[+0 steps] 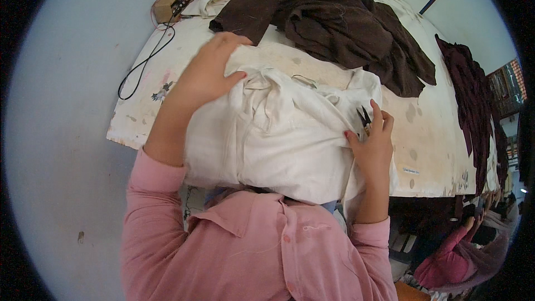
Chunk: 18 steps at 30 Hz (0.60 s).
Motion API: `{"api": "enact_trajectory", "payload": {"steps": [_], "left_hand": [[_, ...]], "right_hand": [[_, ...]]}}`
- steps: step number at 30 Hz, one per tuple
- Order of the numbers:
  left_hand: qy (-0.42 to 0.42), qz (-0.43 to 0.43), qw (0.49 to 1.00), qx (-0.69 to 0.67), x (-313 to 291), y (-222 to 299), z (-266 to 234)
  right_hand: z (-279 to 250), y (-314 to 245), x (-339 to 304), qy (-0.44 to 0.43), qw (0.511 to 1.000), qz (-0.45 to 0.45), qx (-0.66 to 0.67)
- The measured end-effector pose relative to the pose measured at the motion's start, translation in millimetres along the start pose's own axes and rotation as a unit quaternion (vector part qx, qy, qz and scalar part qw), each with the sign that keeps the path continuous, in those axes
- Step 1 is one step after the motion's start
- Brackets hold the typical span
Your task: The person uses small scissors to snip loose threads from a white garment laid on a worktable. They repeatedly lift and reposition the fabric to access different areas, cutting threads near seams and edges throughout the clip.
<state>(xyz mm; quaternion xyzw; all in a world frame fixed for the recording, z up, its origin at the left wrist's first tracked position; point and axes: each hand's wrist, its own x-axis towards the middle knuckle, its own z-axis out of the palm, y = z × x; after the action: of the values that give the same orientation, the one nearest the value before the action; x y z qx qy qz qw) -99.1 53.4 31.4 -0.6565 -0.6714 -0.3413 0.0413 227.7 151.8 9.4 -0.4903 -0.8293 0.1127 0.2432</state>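
Observation:
A white garment (278,139) lies bunched on the near edge of a stained white table (429,134), hanging over toward me. My left hand (209,69) grips the garment's upper left fold. At the garment's right edge, my right hand (370,142) pinches the cloth and holds small black thread snips (363,117) pointing up.
A dark brown garment (329,22) is heaped at the table's far side. Dark maroon cloth (473,106) hangs over the right edge. A small wooden box with a black cable (175,0) sits at the far left corner. Another person in pink (462,256) sits at lower right.

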Motion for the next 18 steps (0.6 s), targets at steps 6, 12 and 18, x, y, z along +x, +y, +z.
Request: {"api": "enact_trajectory", "payload": {"steps": [6,12,18], "left_hand": [[-0.21,-0.02,0.973,-0.096,-45,29,-2],[-0.214,-0.005,0.977,0.01,-54,25,0],[-0.176,-0.004,0.982,-0.063,-53,17,-9]], "right_hand": [[22,-54,2,-0.159,0.908,-0.143,0.359],[83,-85,1,-0.23,0.904,-0.165,0.32],[85,-70,9,-0.297,0.872,-0.092,0.377]]}}
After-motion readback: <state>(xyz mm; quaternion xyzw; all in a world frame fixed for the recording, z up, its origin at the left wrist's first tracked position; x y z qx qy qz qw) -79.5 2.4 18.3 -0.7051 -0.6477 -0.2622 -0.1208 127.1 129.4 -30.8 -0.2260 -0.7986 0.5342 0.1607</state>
